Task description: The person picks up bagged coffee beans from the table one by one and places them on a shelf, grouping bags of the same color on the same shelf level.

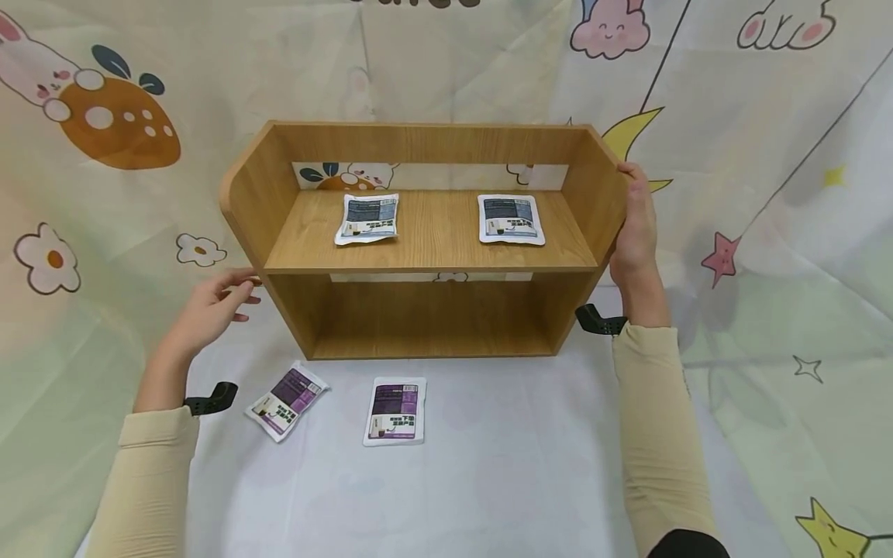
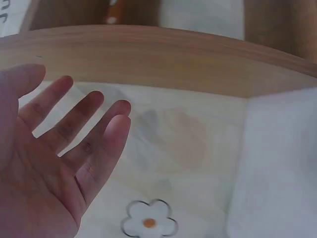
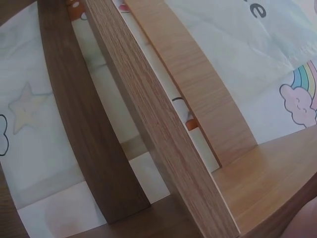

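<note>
The wooden shelf [image 1: 438, 232], two-tiered, is at the centre of the head view; take that as the clock's centre. At three o'clock the right hand [image 1: 636, 229] lies along its outer side, fingertips at the panel's edge; the thumb is hidden, so I cannot tell how firmly it grips. Between eight and nine, the left hand [image 1: 212, 308] has its fingers loosely spread and its palm holding nothing, index finger at the shelf's edge; contact cannot be told.

On the upper tier lie two blue packets, one [image 1: 370, 218] toward ten o'clock, the other [image 1: 512, 219] toward two. Below the shelf are two purple packets: one [image 1: 287, 401] between seven and eight, its top angled to one o'clock, and one [image 1: 394, 412] near six, nearly straight. Both lie on the white cloth [image 1: 502, 449].

Beyond, the backdrop [image 1: 293, 62] shows a strawberry [image 1: 118, 124] near ten and a moon [image 1: 628, 133] near two.
</note>
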The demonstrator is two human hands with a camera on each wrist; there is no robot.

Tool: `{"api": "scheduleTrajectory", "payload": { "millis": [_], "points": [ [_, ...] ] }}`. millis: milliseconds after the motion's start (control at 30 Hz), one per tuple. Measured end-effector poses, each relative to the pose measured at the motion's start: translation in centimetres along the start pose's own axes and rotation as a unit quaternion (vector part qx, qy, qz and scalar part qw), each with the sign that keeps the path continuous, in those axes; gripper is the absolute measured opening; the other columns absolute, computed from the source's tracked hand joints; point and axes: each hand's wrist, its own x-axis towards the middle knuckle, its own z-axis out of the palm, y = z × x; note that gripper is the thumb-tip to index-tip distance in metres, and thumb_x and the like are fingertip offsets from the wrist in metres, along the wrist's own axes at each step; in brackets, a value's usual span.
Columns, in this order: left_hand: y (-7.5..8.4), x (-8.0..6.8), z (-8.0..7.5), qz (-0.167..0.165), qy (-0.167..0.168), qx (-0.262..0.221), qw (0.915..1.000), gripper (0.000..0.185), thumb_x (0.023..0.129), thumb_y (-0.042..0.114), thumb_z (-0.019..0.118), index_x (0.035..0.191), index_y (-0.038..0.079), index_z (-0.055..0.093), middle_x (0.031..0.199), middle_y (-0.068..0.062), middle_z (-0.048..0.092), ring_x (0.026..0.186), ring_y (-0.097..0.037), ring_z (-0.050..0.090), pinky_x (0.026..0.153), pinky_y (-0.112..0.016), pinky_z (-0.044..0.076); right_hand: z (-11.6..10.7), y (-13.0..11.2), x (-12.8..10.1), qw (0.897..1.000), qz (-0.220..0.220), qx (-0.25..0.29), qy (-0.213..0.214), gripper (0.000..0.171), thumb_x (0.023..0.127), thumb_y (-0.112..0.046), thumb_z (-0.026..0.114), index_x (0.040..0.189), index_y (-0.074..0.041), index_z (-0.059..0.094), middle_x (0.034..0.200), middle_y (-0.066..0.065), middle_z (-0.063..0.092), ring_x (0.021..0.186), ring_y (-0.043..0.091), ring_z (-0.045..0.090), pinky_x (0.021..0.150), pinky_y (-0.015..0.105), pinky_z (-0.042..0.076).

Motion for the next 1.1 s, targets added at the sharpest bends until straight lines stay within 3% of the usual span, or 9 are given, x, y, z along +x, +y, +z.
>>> {"api": "scheduleTrajectory", "payload": {
  "millis": [100, 233, 333, 433, 567, 633, 900, 1000, 1100],
  "points": [
    [-2.1, -1.1, 0.9, -0.002, -0.004, 0.000, 1.0000, 0.043, 0.105, 0.032, 0.042, 0.139, 0.006, 0.048, 0.130, -0.017, 0.053, 0.105, -0.030, 0.060, 0.070, -0.026, 0.053, 0.1, -0.1, 0.0, 1.000, -0.004, 0.000, 0.001, 0.041, 0.104, -0.043, 0.029, 0.137, -0.027, 0.046, 0.136, 0.003, 0.041, 0.124, 0.021, 0.035, 0.098, 0.041, 0.024],
    [-4.5, -2.8, 2.1, 0.006, 0.000, -0.006, 1.0000, 0.039, 0.105, 0.025, 0.045, 0.135, 0.002, 0.051, 0.126, -0.020, 0.055, 0.099, -0.010, 0.061, 0.072, -0.021, 0.052, 0.3, -0.1, 0.0, 1.000, -0.007, 0.001, 0.002, 0.041, 0.104, -0.043, 0.030, 0.137, -0.027, 0.046, 0.137, 0.002, 0.041, 0.124, 0.021, 0.035, 0.099, 0.041, 0.024],
    [-6.0, -4.2, 2.8, 0.009, 0.007, 0.009, 0.9999, 0.037, 0.104, 0.022, 0.047, 0.133, 0.000, 0.053, 0.127, -0.022, 0.055, 0.099, 0.003, 0.054, 0.076, -0.017, 0.047, 0.4, -0.1, -0.1, 1.000, -0.008, 0.000, 0.001, 0.041, 0.104, -0.044, 0.031, 0.137, -0.026, 0.046, 0.137, 0.002, 0.041, 0.124, 0.021, 0.035, 0.099, 0.042, 0.024],
    [-7.0, -5.3, 3.5, 0.000, 0.008, 0.020, 0.9998, 0.037, 0.103, 0.022, 0.049, 0.133, 0.001, 0.054, 0.131, -0.022, 0.054, 0.108, -0.008, 0.054, 0.083, -0.022, 0.044, 0.5, -0.1, -0.2, 1.000, -0.010, -0.005, 0.000, 0.041, 0.104, -0.043, 0.031, 0.138, -0.026, 0.046, 0.137, 0.002, 0.041, 0.125, 0.021, 0.035, 0.099, 0.042, 0.024],
    [-8.3, -6.1, 4.5, -0.020, -0.010, 0.004, 0.9997, 0.043, 0.101, 0.022, 0.055, 0.136, -0.002, 0.049, 0.136, -0.026, 0.047, 0.120, -0.042, 0.047, 0.095, -0.051, 0.041, 0.6, -0.1, -0.1, 1.000, -0.014, -0.009, 0.000, 0.041, 0.104, -0.043, 0.031, 0.139, -0.026, 0.045, 0.138, 0.002, 0.041, 0.125, 0.020, 0.034, 0.100, 0.041, 0.024],
    [-8.8, -6.4, 5.0, -0.032, -0.024, -0.004, 0.9992, 0.047, 0.099, 0.021, 0.058, 0.137, -0.003, 0.047, 0.138, -0.029, 0.045, 0.123, -0.050, 0.042, 0.097, -0.062, 0.035, 0.6, -0.2, 0.0, 1.000, -0.014, -0.007, 0.002, 0.041, 0.103, -0.043, 0.031, 0.138, -0.026, 0.045, 0.137, 0.003, 0.042, 0.125, 0.020, 0.035, 0.100, 0.041, 0.024],
    [-9.2, -7.7, 6.7, -0.111, -0.083, 0.037, 0.9897, 0.066, 0.091, 0.034, 0.069, 0.143, 0.004, 0.042, 0.145, -0.029, 0.034, 0.128, -0.055, 0.032, 0.096, -0.068, 0.032, 0.4, -0.3, -0.1, 1.000, -0.011, -0.001, 0.011, 0.041, 0.104, -0.042, 0.031, 0.137, -0.026, 0.046, 0.137, 0.003, 0.042, 0.123, 0.020, 0.035, 0.099, 0.041, 0.023],
    [-9.2, -8.1, 7.2, -0.120, -0.090, 0.053, 0.9873, 0.072, 0.087, 0.035, 0.073, 0.143, 0.004, 0.042, 0.145, -0.030, 0.034, 0.128, -0.055, 0.032, 0.096, -0.068, 0.031, 0.3, -0.3, -0.2, 1.000, -0.013, 0.003, 0.009, 0.040, 0.104, -0.042, 0.031, 0.137, -0.025, 0.046, 0.137, 0.003, 0.042, 0.124, 0.020, 0.035, 0.099, 0.041, 0.024],
    [-9.3, -8.3, 7.6, -0.107, -0.094, 0.074, 0.9871, 0.075, 0.083, 0.034, 0.078, 0.141, 0.002, 0.043, 0.142, -0.032, 0.035, 0.125, -0.055, 0.034, 0.096, -0.067, 0.030, 0.3, -0.3, -0.2, 1.000, -0.020, 0.003, 0.007, 0.040, 0.104, -0.042, 0.031, 0.137, -0.025, 0.046, 0.137, 0.004, 0.042, 0.124, 0.021, 0.035, 0.099, 0.041, 0.024]
  ]
}}
